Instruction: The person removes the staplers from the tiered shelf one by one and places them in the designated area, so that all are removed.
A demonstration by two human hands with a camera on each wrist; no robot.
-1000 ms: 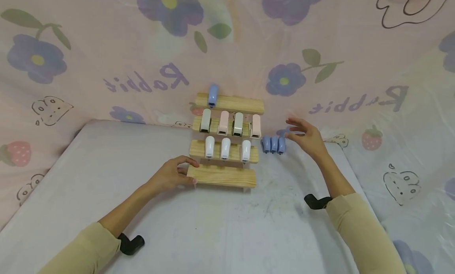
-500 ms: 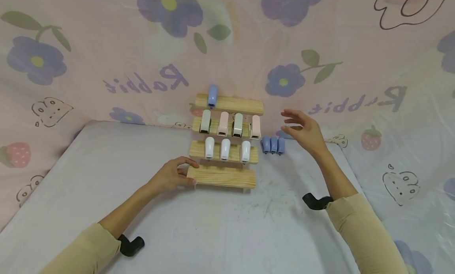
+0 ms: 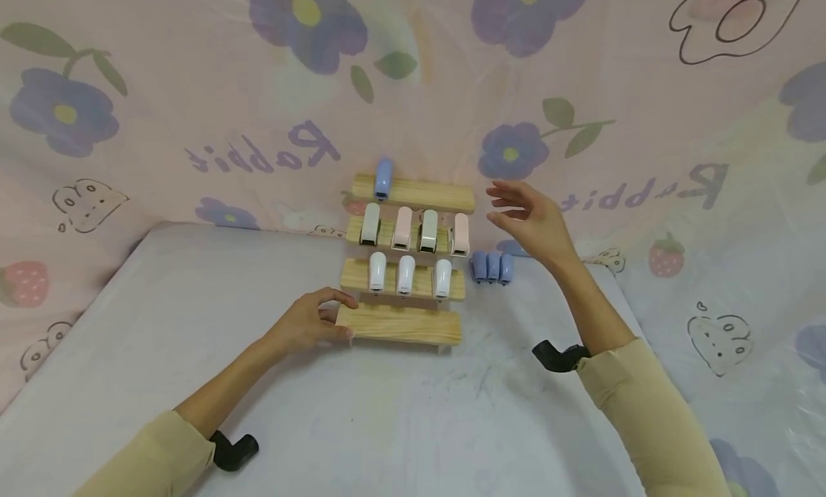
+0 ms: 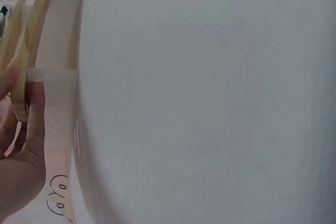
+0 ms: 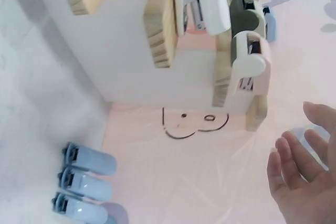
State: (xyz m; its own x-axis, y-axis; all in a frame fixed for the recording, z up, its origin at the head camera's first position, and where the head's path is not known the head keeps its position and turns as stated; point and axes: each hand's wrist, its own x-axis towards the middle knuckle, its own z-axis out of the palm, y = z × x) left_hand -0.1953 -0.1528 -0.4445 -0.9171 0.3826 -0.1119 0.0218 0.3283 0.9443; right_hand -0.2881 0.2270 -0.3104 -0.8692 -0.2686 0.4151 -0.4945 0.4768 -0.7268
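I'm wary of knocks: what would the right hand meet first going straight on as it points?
Probably the top wooden shelf, at its right end; how the right hand lines up in depth is unclear.

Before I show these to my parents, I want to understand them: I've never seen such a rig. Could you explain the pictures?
There is no robot here, just a person's two bare hands. The wide picture comes from a camera worn on the head; the closer two come from a camera on each wrist. On the white surface stands a stepped wooden rack. It carries what look like small staplers: a blue one on top, then four green and pink ones, then three white ones. Three more blue ones sit beside the rack, on its right. The left hand grips the left end of the lowest step. The right hand holds nothing and hangs near the rack's upper right end.
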